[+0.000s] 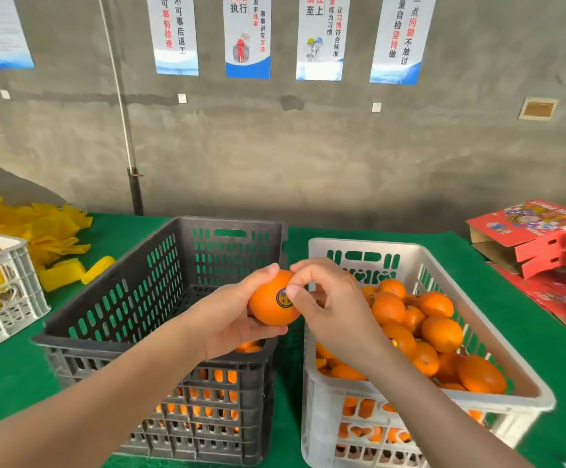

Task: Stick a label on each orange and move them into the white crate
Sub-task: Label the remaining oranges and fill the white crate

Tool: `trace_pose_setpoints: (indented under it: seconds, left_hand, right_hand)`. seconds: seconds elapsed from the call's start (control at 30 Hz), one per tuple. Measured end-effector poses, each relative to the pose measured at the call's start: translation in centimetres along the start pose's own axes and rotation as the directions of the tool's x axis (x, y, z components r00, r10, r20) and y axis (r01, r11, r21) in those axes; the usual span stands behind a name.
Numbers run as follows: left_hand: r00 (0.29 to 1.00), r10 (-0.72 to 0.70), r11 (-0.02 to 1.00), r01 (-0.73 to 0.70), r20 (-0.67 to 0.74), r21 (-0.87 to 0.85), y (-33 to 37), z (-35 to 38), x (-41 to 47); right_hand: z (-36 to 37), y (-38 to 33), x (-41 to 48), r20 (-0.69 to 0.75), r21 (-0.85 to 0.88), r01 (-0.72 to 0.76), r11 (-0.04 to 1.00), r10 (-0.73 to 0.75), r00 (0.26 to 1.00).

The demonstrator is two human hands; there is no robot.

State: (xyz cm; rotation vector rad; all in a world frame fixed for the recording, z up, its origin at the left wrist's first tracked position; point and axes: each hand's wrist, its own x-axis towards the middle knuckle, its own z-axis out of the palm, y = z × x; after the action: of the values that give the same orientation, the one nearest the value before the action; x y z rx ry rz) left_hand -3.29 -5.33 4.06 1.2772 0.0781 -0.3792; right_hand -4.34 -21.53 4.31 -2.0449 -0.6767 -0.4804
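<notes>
Head view: a left hand [237, 319] curls around an orange [270, 309], holding it over the gap between a black crate [133, 275] and a white crate [359, 245]. The right hand [329, 305] pinches at its round label [282, 297], thumb on the edge. A sliding thumb could crease the label, and a loose grip could drop the fruit. The label faces the camera. The orange is round, with no clear long axis.

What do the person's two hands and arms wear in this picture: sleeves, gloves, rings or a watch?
Nothing worn shows. The left hand and the right hand are bare, without gloves or visible rings. The left forearm and the right forearm are bare to the picture's edge: no sleeve, watch or bracelet appears.
</notes>
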Motion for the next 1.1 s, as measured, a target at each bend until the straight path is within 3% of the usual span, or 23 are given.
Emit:
trace_pose_setpoints:
  seconds: [0.27,0.37,0.47,0.53,0.63,0.7,0.77,0.87,0.97,1.03,1.1]
  left_hand:
    - [0.998,0.0,0.998,0.004,-0.071,0.056,-0.9,2.6,0.1]
    - [0.994,0.023,0.992,-0.01,-0.104,0.125,-1.5,3.0,0.5]
    - [0.988,0.005,0.982,0.025,-0.157,0.185,-2.2,3.1,1.2]
    - [0.989,-0.017,0.981,0.045,-0.147,0.188,-2.7,3.3,1.7]
    - [0.995,-0.064,0.994,0.07,-0.071,0.079,-3.3,4.1,2.9]
    - [0.994,-0.088,0.996,0.09,-0.069,0.022,-3.7,4.6,4.5]
    - [0.991,-0.064,0.988,0.08,-0.119,0.132,-4.1,5.3,6.6]
    - [0.986,0.057,0.883,0.023,-0.154,0.469,-5.1,6.2,9.6]
    - [0.985,0.061,0.691,0.076,-0.162,0.719,-6.5,6.2,12.1]
    - [0.985,0.077,0.569,0.085,-0.156,0.818,-6.8,5.9,13.1]
    - [0.987,0.069,0.526,0.086,-0.144,0.846,-6.9,5.6,13.8]
  right_hand:
    - [-1.0,1.2,-1.4,-0.029,-0.162,0.077,0.984,-0.083,0.996]
    - [-0.6,2.1,-2.1,-0.08,-0.118,0.095,0.988,-0.105,0.991]
    - [-0.3,3.4,-3.0,-0.1,0.073,-0.029,0.997,0.036,0.994]
    - [-0.1,4.5,-3.3,-0.008,0.183,-0.097,0.978,0.101,0.995]
    - [0.5,6.4,-3.4,0.078,0.099,-0.053,0.994,0.046,0.996]
    - [0.3,8.3,-2.4,0.012,0.068,-0.053,0.996,0.052,0.999]
    - [-0.8,10.6,-0.3,-0.074,0.034,-0.111,0.993,0.113,0.991]
    - [-3.0,15.2,4.3,-0.152,-0.112,-0.319,0.941,0.301,0.941]
    - [-4.7,20.2,7.6,-0.109,-0.381,-0.502,0.776,0.502,0.858]
    - [-4.9,22.7,8.5,-0.068,-0.52,-0.526,0.673,0.581,0.811]
    - [-4.7,24.3,9.0,-0.031,-0.559,-0.518,0.647,0.608,0.793]
